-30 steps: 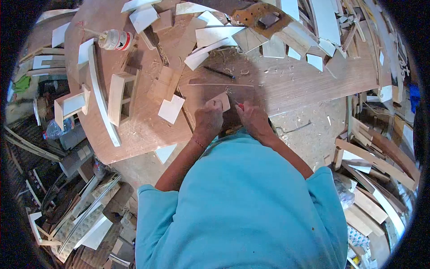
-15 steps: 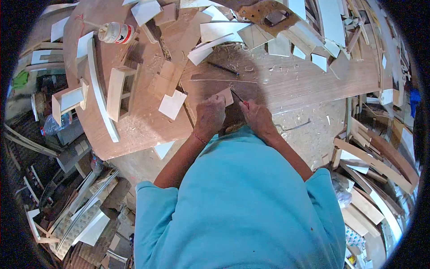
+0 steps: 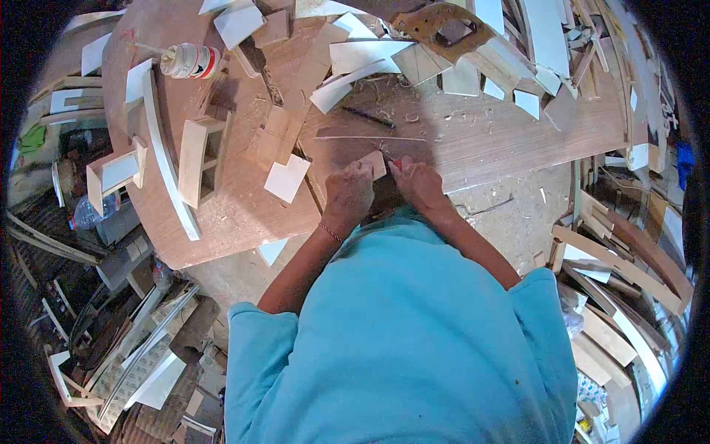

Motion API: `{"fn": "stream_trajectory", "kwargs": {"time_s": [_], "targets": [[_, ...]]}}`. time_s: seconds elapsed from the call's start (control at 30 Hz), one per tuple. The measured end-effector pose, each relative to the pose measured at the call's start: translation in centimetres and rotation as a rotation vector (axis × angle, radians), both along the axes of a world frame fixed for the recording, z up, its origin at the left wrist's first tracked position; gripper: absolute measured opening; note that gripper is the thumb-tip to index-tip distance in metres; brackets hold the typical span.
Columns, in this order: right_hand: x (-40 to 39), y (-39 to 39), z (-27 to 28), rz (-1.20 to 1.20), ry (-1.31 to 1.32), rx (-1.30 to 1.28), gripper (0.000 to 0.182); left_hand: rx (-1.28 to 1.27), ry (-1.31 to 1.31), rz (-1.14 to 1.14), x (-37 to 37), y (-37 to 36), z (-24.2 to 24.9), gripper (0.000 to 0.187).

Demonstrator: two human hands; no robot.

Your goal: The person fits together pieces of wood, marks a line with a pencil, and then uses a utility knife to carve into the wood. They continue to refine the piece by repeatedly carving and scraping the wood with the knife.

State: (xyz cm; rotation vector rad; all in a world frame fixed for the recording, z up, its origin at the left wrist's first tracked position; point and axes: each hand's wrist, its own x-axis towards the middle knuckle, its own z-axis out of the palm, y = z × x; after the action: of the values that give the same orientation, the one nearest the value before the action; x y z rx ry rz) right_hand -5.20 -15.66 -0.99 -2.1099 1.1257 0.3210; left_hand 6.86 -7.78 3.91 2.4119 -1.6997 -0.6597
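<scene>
My left hand (image 3: 350,194) is closed on a small flat wooden piece (image 3: 378,164), held near the table's front edge. My right hand (image 3: 418,186) is wrapped round the red handle of a tool (image 3: 396,164), whose thin dark blade points at the right side of the wooden piece. Beyond both hands a thin wooden strip (image 3: 370,138) lies across the table (image 3: 510,140), and a dark pencil-like stick (image 3: 368,116) lies just past it.
A white jar (image 3: 190,61) stands at the back left. Nearer are a long curved strip (image 3: 164,152) and a small wooden frame (image 3: 198,160). White-faced offcuts (image 3: 287,177) and a brown shaped wooden part (image 3: 433,28) lie about, with shavings between.
My right hand has shifted slightly left and up, and the tool's blade now lies closer to the wooden piece. The wooden piece has turned a little in my left hand.
</scene>
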Motion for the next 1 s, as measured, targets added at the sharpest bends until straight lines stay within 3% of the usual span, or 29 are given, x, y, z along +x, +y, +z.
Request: {"fn": "stream_trajectory", "kwargs": {"time_s": [0.07,0.13,0.23,0.33,0.47,0.57,1.0], "targets": [[0.0,-0.2,0.1,-0.008,0.047,0.031,0.039,-0.001,-0.005,0.01,-0.1,-0.1,-0.2,0.008],[-0.4,0.3,-1.1,-0.019,-0.096,-0.111,0.037,-0.043,-0.009,0.022,-0.3,0.0,-0.2,0.007],[-1.7,0.6,-2.8,0.02,-0.209,-0.041,0.036,-0.037,-0.062,0.004,-0.4,-0.1,0.1,0.008],[-2.5,0.0,1.6,0.022,-0.136,-0.051,0.035,0.012,-0.033,0.021,-0.6,-0.1,0.2,0.008],[-2.5,-0.2,0.8,0.03,-0.142,-0.018,0.033,-0.021,-0.036,0.006,-0.4,0.1,-0.2,0.009],[-2.3,0.1,-0.2,0.064,-0.104,-0.133,0.033,-0.039,-0.03,0.011,-0.5,0.1,-0.5,0.009],[-2.1,-0.8,0.8,-0.013,-0.058,0.149,0.04,-0.028,-0.051,0.005,-0.4,0.0,0.1,0.01]]}}
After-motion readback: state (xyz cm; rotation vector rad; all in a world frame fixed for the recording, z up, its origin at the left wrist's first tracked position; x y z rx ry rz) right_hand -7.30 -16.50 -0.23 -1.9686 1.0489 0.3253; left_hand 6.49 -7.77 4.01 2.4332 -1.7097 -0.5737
